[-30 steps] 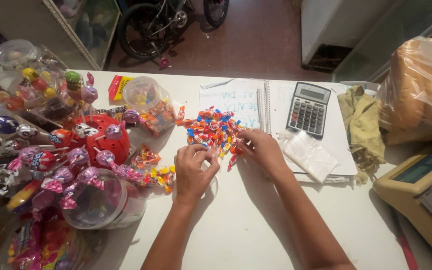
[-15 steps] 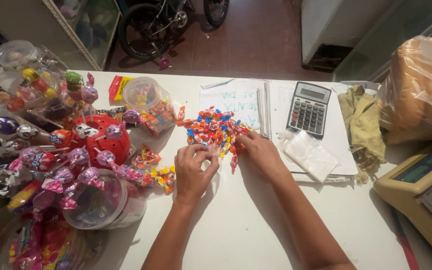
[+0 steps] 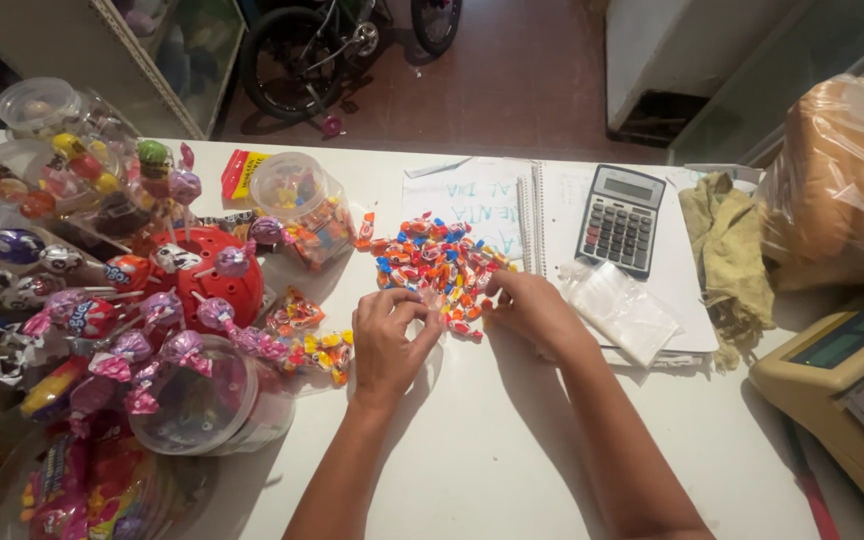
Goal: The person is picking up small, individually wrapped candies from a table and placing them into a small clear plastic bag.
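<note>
Head view: both hands, left hand (image 3: 392, 340) and right hand (image 3: 532, 310), stay at the candy pile (image 3: 442, 265) on the surface (image 3: 512, 450), fingers pinching wrapped pieces, little shifted.

Counts on the white table (image 3: 512, 450)

Two hands are at work, a left hand (image 3: 389, 340) and a right hand (image 3: 530, 310), both at the near edge of one heap of small wrapped candies (image 3: 440, 262), too many and too tightly packed to count. There is one calculator (image 3: 620, 218), one open spiral notebook (image 3: 472, 205), one clear plastic bag (image 3: 620, 308), one yellowish cloth (image 3: 727, 250), one beige scale (image 3: 847, 385) and one big bagged bundle (image 3: 837, 180). One red lollipop stand (image 3: 202, 275) bristles with many lollipops, their number unclear. At least three clear plastic tubs show, one of them a candy tub (image 3: 297, 190). One bicycle (image 3: 337, 45) stands beyond.
</note>
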